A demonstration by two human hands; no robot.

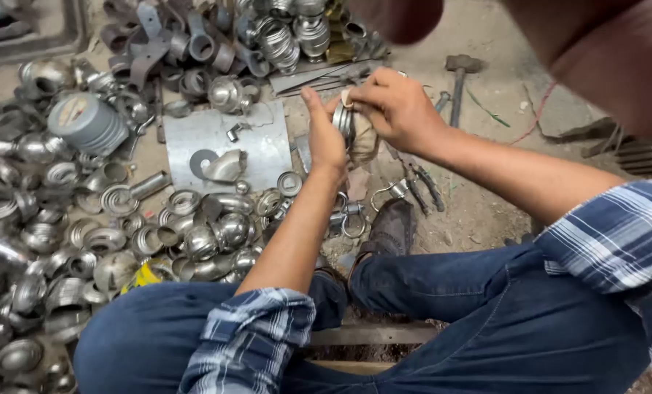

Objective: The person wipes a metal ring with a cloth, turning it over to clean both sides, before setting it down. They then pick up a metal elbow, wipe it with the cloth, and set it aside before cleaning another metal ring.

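My left hand (324,135) and my right hand (395,108) meet above the dirt floor, both closed on a round shiny metal fitting (346,122) held on edge between them. A wad of brownish cloth (363,141) sits against the fitting under my right fingers. Left palm presses the fitting's near side; right fingers pinch its top rim. My blue jeans and plaid sleeves fill the lower part of the view.
Several shiny stamped metal rings and cups (194,233) lie heaped at left. A flat steel plate (216,138) carries a curved piece. A grey tape roll (85,120), a hammer (459,80), pliers (419,182) and a dark shoe (390,228) lie around.
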